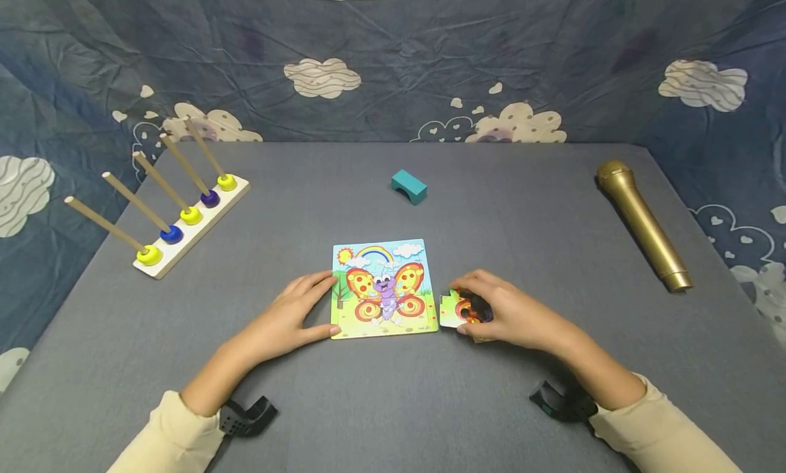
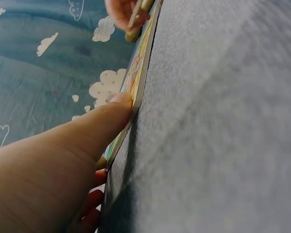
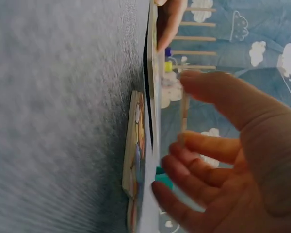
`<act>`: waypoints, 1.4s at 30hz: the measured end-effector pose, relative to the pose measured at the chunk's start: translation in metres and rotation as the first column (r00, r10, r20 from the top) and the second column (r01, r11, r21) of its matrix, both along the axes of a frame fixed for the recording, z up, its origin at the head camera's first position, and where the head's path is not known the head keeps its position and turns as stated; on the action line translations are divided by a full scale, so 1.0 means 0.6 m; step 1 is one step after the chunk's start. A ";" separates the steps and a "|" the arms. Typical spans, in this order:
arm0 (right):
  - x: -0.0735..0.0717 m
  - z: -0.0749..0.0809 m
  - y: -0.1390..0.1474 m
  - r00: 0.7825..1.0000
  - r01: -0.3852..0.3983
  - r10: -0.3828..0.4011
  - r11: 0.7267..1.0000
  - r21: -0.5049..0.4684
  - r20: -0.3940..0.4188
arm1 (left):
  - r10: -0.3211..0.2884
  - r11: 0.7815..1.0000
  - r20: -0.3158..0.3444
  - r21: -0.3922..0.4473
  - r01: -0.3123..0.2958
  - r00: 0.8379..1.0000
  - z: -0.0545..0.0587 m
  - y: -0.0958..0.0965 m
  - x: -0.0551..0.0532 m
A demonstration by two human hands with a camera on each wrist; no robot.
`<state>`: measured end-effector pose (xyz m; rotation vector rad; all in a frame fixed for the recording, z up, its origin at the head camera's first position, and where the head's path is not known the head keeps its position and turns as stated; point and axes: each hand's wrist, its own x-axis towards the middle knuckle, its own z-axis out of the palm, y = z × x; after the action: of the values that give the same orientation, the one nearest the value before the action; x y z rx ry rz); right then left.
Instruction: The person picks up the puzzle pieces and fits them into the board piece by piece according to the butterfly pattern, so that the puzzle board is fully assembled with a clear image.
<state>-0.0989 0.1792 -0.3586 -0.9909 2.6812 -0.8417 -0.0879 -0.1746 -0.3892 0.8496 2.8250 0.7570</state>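
Note:
A square butterfly puzzle [image 1: 385, 289] lies flat on the table. My left hand [image 1: 291, 316] rests at its left side, thumb on the lower left corner and fingertips on the edge higher up. In the left wrist view the thumb [image 2: 104, 119] touches the board's rim. To the right of the board, my right hand [image 1: 506, 309] pinches a green and orange puzzle piece [image 1: 453, 310] between thumb and fingers. The right wrist view shows this piece [image 3: 185, 111] edge-on, off the table. Other puzzle pieces [image 3: 136, 150] lie on the table beneath, partly hidden by the hand in the head view.
A wooden peg stand [image 1: 202, 231] with yellow and blue rings is at the left. A teal arch block [image 1: 409, 186] lies beyond the puzzle. A gold microphone [image 1: 645, 224] lies at the right. Cloud-patterned cloth [image 1: 393, 111] hangs behind the table.

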 end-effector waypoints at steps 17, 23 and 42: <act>-0.017 0.004 -0.075 0.991 -0.062 0.039 0.981 -0.184 -0.125 | -0.011 1.000 -0.049 -0.020 0.010 0.999 -0.010 0.051 -0.027; -0.024 -0.015 -0.109 0.995 -0.049 0.033 0.985 -0.167 -0.094 | -0.009 1.000 -0.064 -0.020 0.008 0.998 -0.010 0.058 -0.030; -0.045 -0.039 -0.145 0.998 -0.062 0.062 0.996 -0.063 -0.012 | -0.165 0.985 -0.167 0.021 0.171 0.972 -0.003 0.054 -0.029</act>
<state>-0.1256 0.0922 -0.3818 -1.0893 2.6324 -0.9160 -0.1056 -0.1423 -0.3909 1.1923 2.8371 0.7462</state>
